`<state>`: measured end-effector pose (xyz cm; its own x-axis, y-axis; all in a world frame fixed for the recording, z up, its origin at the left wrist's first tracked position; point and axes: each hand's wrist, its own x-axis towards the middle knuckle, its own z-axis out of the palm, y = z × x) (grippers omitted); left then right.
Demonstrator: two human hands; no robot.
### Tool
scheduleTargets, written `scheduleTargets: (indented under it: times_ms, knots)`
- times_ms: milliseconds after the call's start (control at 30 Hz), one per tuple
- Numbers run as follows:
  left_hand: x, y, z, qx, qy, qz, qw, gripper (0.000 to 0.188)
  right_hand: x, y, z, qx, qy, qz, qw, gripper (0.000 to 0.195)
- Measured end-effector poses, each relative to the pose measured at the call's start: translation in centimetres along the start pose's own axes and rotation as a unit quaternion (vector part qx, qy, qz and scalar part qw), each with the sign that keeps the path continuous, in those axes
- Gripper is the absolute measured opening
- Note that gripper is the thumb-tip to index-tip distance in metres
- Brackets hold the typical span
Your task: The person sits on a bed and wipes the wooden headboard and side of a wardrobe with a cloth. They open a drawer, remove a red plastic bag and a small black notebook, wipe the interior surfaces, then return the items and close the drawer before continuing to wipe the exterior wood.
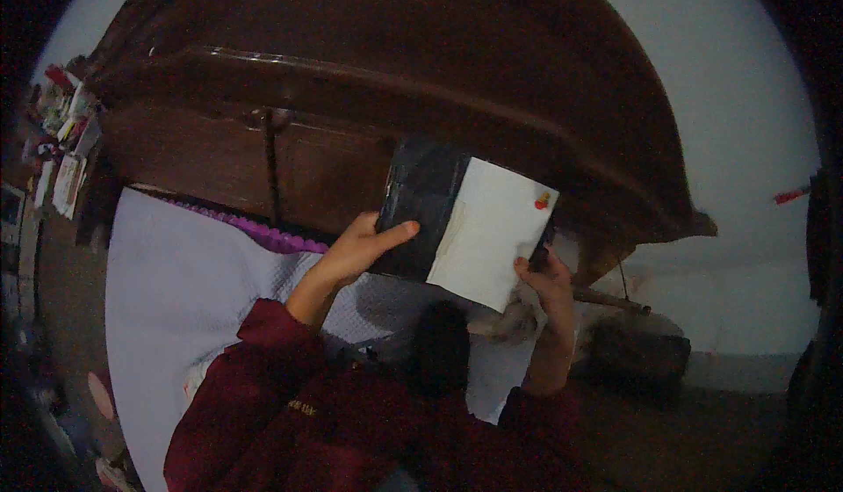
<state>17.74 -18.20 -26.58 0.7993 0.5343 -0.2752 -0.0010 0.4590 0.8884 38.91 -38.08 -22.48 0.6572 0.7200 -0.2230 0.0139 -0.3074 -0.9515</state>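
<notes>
Both my hands hold up an opened book or notebook with a black cover (421, 208). My left hand (362, 248) grips the cover's left edge, its thumb lying across the black surface. At the lower right edge, my right hand (550, 278) has its thumb on the white page (494, 235). That page carries a small red and yellow mark (542, 201) near its upper right corner. The inner edge of the page looks uneven. Below the book, a pale quilted bed cover (197, 274) spreads around me. The fingers behind the book are mostly hidden.
A large dark wooden headboard (342, 50) rises in front. Purple ruffled fabric (263, 232) lies along its base. On the left, a cluttered pile of papers and small items (69, 136) stands beside the bed. A dark box-like object (635, 353) sits to the right by the wall.
</notes>
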Motion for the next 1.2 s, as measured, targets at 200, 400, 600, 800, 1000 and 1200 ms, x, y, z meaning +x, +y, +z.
scheduleTargets:
  times_ms: [200, 400, 600, 800, 1000, 1200]
  knots:
    - [0.0, 0.3, 0.4, -0.046, -0.001, -0.007, 0.999, 0.028, 0.1, 0.2, 0.3, 0.011, -0.002, -0.006, 1.0, 0.04]
    - [0.0, -0.1, 0.7, -0.012, 0.037, 0.037, 0.999, 0.025, -0.2, 0.8, 0.6, 0.013, 0.013, 0.001, 1.0, 0.046]
    - [0.4, 0.4, 0.5, 0.005, 0.047, 0.046, 0.998, 0.023, -0.1, 1.3, -0.3, 0.017, 0.008, -0.018, 1.0, 0.049]
    - [-1.4, -0.2, 2.3, 0.193, 0.107, 0.211, 0.952, 0.028, -0.3, 2.4, 0.4, -0.023, 0.045, -0.022, 0.998, 0.047]
    - [-2.9, 0.0, 6.5, 0.479, 0.11, 0.368, 0.789, 0.051, 1.8, 5.3, 0.6, 0.004, 0.088, -0.051, 0.995, 0.047]
    - [-2.3, -1.0, 7.4, 0.461, 0.099, 0.418, 0.777, 0.067, 0.9, 5.8, 2.0, 0.178, 0.013, -0.096, 0.979, 0.049]
